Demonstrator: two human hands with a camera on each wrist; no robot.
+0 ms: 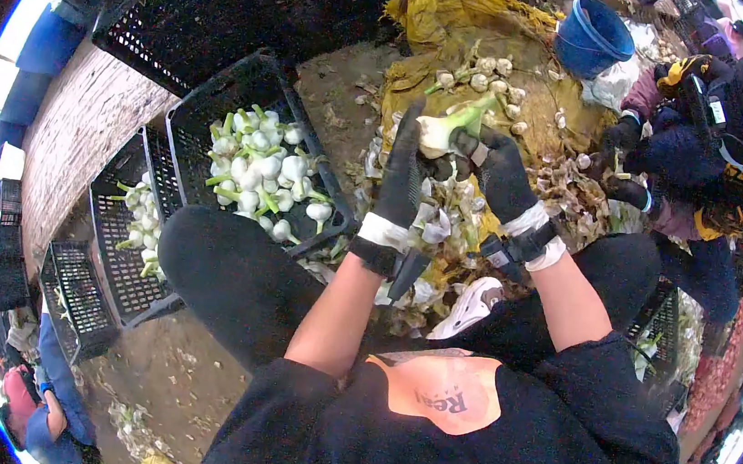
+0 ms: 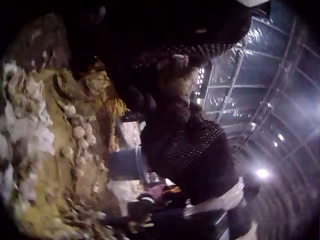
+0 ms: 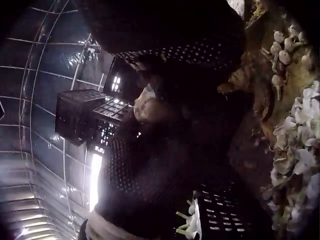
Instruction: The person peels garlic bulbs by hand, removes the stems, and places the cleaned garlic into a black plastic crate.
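Both hands wear black gloves with pale cuffs and meet over the lap in the head view. A garlic bulb (image 1: 437, 137) with a thick green stem is held between them, its stem slanting up to the right. The left hand (image 1: 403, 176) holds the bulb from the left, its thumb pointing upward. From the right, the right hand (image 1: 507, 181) grips the bulb where it meets the stem, thumb lying across it. Dark gloves hide much of the garlic (image 2: 179, 82) in the left wrist view; the right wrist view shows its pale side (image 3: 149, 107).
A black crate (image 1: 183, 133) of trimmed garlic stands left, with another crate (image 1: 113, 212) beside it. Loose bulbs (image 1: 480, 81) and peeled skins lie on a yellow sheet (image 1: 434, 1) ahead. A blue bucket (image 1: 593, 39) and another person (image 1: 701, 150) are at right.
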